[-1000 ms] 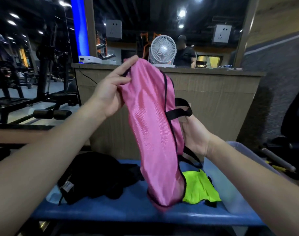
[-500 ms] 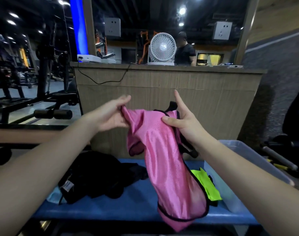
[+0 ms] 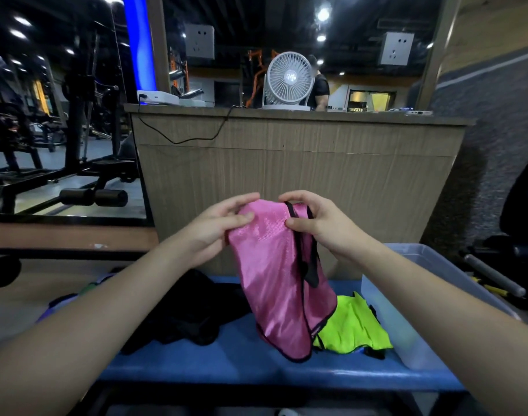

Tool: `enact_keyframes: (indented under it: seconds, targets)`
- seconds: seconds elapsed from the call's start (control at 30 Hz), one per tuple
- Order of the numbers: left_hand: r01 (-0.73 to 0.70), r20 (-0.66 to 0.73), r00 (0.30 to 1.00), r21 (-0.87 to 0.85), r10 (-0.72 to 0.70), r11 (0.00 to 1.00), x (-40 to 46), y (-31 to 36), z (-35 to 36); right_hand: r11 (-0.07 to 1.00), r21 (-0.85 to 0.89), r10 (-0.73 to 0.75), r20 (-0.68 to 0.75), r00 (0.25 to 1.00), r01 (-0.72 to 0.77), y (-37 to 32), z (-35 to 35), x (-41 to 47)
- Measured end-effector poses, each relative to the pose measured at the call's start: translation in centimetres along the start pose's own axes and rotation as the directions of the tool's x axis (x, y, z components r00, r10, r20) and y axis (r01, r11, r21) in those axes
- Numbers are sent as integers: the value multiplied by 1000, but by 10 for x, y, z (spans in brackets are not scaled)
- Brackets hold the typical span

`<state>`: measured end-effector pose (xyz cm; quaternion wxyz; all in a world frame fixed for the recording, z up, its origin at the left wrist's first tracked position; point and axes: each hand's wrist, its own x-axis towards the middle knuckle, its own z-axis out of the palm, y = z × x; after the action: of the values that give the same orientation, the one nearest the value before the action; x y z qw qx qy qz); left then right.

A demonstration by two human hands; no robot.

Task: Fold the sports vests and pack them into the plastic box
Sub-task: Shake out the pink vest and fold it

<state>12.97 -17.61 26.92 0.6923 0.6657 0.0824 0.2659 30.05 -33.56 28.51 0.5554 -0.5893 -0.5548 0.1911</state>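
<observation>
- We see 2 bare hands raised side by side above a blue padded bench point(image 3: 226, 360), both holding 1 shiny pink mesh sports vest with black trim point(image 3: 274, 283).
- Left hand point(image 3: 217, 232): fingers curled over the vest's top left corner, thumb pressing the fabric from the near side. It pinches the cloth.
- Right hand point(image 3: 319, 226): fingers arched over the top right edge, thumb on the black trim. It also pinches the vest, close to the left hand.
- The pink vest hangs down from the 2 grips, doubled lengthwise; its lower hem reaches the bench surface.
- A neon yellow-green mesh vest point(image 3: 352, 328) lies on the bench just right of the hanging hem, partly behind it.
- A translucent plastic storage box point(image 3: 412, 325) stands at the right end of the bench, just beside the yellow-green vest. We cannot tell what it holds.
- A crumpled pile of black fabric point(image 3: 190, 313) lies on the left half of the bench.
- Behind the bench stands a wood-grain counter point(image 3: 301, 163) with a white desk fan point(image 3: 288, 81) on top.
</observation>
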Motion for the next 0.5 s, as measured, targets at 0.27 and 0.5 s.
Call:
enact_keyframes:
  seconds: [0.27, 0.5]
  targets:
    - [-15, 12, 1000, -134, 17, 991, -8, 6, -10, 878, 452, 166, 24, 986, -159, 7, -5, -3]
    - [-58, -3, 998, 156, 59, 986, -17, -4, 2, 864, 445, 201, 129, 971, -238, 8, 20, -6]
